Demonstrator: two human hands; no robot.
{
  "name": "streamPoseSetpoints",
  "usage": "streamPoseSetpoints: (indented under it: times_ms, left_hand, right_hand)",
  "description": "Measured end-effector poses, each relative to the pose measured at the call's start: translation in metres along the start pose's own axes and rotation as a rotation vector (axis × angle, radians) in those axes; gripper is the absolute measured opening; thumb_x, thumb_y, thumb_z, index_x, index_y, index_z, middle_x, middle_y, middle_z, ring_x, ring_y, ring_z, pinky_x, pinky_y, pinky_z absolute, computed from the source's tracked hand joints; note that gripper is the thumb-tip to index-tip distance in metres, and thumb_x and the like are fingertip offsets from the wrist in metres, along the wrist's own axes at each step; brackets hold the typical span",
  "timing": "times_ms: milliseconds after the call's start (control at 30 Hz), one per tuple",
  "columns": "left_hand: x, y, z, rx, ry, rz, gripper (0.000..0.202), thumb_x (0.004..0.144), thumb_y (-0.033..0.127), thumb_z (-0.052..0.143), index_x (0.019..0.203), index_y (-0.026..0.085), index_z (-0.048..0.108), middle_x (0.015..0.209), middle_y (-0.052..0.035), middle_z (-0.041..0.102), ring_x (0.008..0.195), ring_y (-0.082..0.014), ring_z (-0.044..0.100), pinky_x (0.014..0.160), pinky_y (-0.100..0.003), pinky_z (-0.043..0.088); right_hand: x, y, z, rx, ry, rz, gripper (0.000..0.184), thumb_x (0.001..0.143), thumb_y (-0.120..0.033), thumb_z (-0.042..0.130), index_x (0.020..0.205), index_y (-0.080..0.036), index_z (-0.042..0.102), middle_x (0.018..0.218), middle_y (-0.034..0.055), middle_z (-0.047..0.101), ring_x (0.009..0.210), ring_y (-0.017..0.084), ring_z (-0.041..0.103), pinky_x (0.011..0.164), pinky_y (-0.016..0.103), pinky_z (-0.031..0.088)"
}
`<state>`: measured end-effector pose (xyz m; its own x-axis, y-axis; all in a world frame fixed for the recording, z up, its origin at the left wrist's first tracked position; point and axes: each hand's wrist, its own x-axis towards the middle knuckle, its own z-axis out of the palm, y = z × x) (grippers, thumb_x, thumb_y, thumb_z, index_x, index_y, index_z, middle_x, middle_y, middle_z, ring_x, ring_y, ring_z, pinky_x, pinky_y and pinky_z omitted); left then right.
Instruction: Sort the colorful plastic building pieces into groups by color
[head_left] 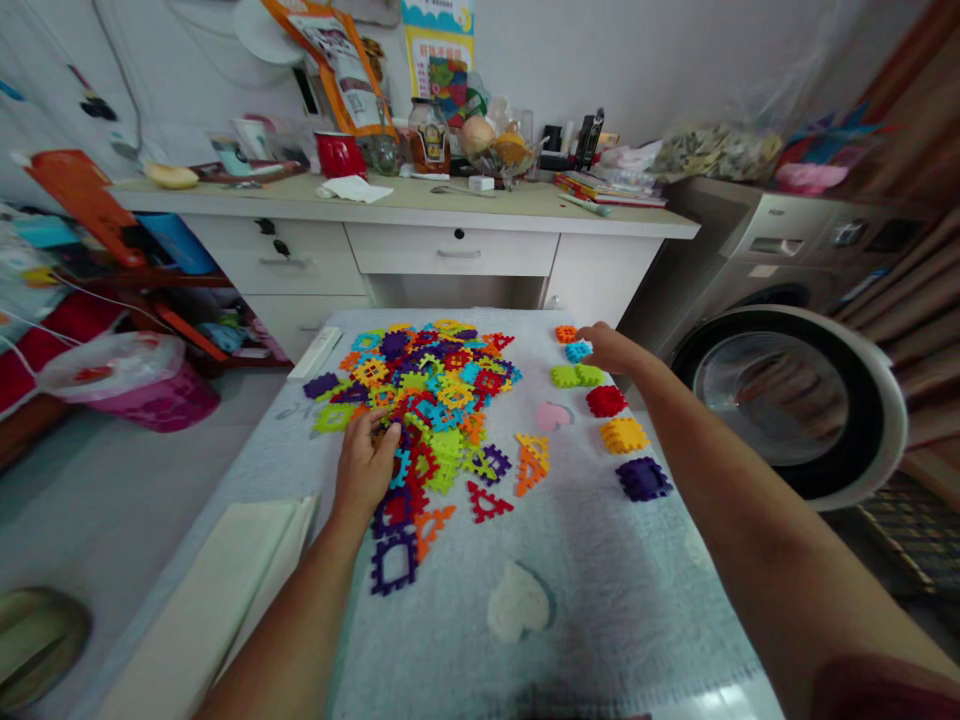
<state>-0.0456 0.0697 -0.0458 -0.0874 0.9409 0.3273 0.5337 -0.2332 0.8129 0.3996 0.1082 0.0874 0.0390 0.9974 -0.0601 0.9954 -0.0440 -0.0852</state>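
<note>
A heap of colourful interlocking plastic pieces (427,390) lies on a pale blue cloth (600,560). My left hand (365,462) rests palm down on the heap's near left edge, fingers curled on the pieces. My right hand (606,346) reaches to the far right and touches a light blue piece (577,351) with closed fingers. Sorted stacks run down the right side: orange (565,333), green (576,376), red (606,401), yellow (623,435) and purple (643,479).
A cluttered desk with drawers (420,225) stands behind. A washing machine with its door open (795,400) is at the right. A pink bin with a bag (135,385) sits on the left floor. A cream folded cloth (217,590) lies near left.
</note>
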Motion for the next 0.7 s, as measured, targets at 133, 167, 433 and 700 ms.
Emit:
streamPoseSetpoints:
  times_ms: [133, 167, 433, 700]
  left_hand:
    - [0.0, -0.003, 0.0, -0.001, 0.009, 0.015, 0.042, 0.088, 0.051, 0.056, 0.118, 0.022, 0.062, 0.119, -0.0095, 0.061, 0.114, -0.0253, 0.061, 0.106, -0.046, 0.048]
    - [0.0, -0.003, 0.0, 0.002, 0.012, 0.017, 0.041, 0.088, 0.051, 0.056, 0.117, 0.022, 0.062, 0.119, -0.0097, 0.061, 0.115, -0.0255, 0.061, 0.107, -0.046, 0.048]
    - [-0.001, 0.0, 0.0, 0.006, 0.016, 0.023, 0.038, 0.088, 0.048, 0.056, 0.114, 0.022, 0.063, 0.117, -0.0095, 0.061, 0.114, -0.0253, 0.061, 0.107, -0.046, 0.048]
    - [-0.002, 0.005, -0.002, -0.004, 0.007, 0.025, 0.036, 0.088, 0.048, 0.056, 0.112, 0.022, 0.063, 0.117, -0.0092, 0.061, 0.111, -0.0249, 0.061, 0.105, -0.045, 0.049]
  right_hand:
    - [-0.019, -0.051, 0.011, 0.228, 0.091, -0.152, 0.047, 0.087, -0.02, 0.071, 0.132, -0.015, 0.061, 0.129, 0.0154, 0.059, 0.096, 0.019, 0.066, 0.094, 0.032, 0.051]
    - [-0.025, -0.066, 0.018, 0.286, 0.092, -0.189, 0.045, 0.087, -0.02, 0.07, 0.131, -0.016, 0.062, 0.127, 0.014, 0.06, 0.094, 0.018, 0.066, 0.091, 0.032, 0.053]
    - [-0.055, -0.163, 0.094, 0.517, 0.252, -0.425, 0.044, 0.09, -0.018, 0.061, 0.133, -0.02, 0.061, 0.136, 0.0139, 0.061, 0.128, 0.026, 0.053, 0.111, 0.046, 0.039]
    - [-0.054, -0.187, 0.112, 0.492, 0.247, -0.424, 0.026, 0.091, -0.021, 0.063, 0.116, -0.02, 0.067, 0.139, 0.0148, 0.059, 0.131, 0.027, 0.05, 0.112, 0.045, 0.036]
